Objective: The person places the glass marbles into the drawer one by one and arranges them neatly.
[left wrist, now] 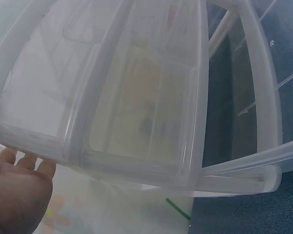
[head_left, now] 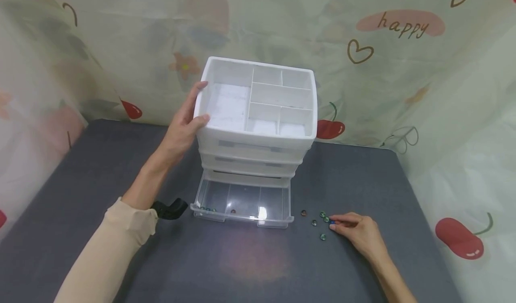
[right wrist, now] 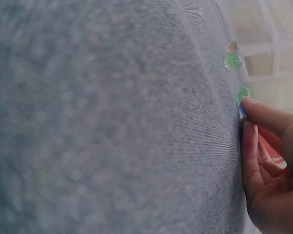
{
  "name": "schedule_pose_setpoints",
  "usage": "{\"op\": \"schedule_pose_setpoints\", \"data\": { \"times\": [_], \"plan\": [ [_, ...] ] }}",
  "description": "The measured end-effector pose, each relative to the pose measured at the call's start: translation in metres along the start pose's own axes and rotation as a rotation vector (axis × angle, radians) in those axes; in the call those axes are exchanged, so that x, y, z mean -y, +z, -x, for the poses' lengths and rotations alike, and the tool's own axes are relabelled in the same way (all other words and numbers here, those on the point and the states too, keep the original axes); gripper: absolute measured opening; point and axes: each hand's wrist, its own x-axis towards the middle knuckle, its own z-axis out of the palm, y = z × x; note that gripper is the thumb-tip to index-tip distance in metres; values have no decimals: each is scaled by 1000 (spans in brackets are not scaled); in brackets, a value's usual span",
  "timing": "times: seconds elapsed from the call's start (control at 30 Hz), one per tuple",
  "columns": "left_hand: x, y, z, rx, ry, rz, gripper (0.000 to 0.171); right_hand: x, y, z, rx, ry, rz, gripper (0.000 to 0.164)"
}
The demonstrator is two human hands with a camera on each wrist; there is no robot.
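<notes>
At the left, your left hand point(head_left: 183, 130) grasps the near-left rim of the white drawer unit point(head_left: 258, 137), thumb lapped over the top edge; a steady, moderate hold there should be enough to stop the unit shifting, and pressing harder would probably tip it. Below, the clear bottom drawer point(head_left: 243, 198) stands pulled out, with a few green marbles point(head_left: 208, 209) near its front-left corner and a brownish marble point(head_left: 233, 211) further right, so avoid jolting it, as they look likely to roll. Just beyond the drawer's right side, a brown marble point(head_left: 304, 213) lies on the dark table point(head_left: 250, 271), and past it come several loose green marbles point(head_left: 323, 237), one just beside your fingertips; come in with the fingers low and narrow so that you don't knock these away. Furthest right, your right hand point(head_left: 360, 233) pinches the blue marble point(right wrist: 242, 111) between thumb and forefinger, down at the table surface; centre the pads on its widest part and squeeze gently, since smooth glass would probably squirt out of an off-centre pinch
</notes>
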Motion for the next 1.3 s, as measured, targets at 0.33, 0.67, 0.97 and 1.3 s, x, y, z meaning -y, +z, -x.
{"op": "schedule_pose_setpoints", "data": {
  "times": [0.33,0.67,0.97,1.3],
  "plan": [
    [0,-1,0,2,5,-6,64,-4,-3,1,38,-35,-88,22],
    [-3,0,0,-3,13,-7,65,9,-5,-1,82,-47,-354,31],
    [-2,1,-1,0,31,18,68,35,-2,-5,86,-101,-385,31],
    [0,1,0,2,45,14,67,63,-1,-16,118,-130,-362,32]
  ]
}}
